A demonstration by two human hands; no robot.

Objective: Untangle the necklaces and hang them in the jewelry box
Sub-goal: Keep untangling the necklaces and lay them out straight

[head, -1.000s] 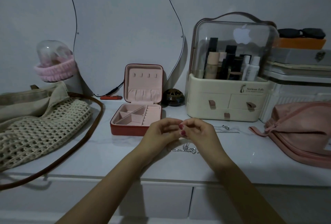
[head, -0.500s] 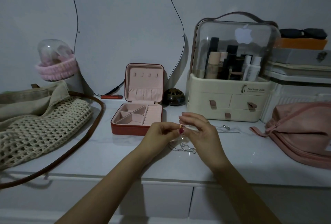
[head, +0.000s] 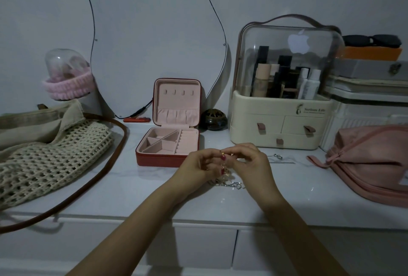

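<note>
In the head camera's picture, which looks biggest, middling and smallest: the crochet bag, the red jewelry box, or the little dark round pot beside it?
Largest to smallest as they appear:
1. crochet bag, partly cut off at the left edge
2. red jewelry box, lid open
3. dark round pot

The bag lies slightly nearer the camera, but the gaps are too wide to change the order.

White dresser top (head: 132, 189) carried: mesh bag (head: 44, 160) left, open jewelry box (head: 169, 143) centre, cosmetics organizer (head: 280, 125) upper right, pink pouch (head: 371, 160) right, chains (head: 231, 185) lower centre.
</note>
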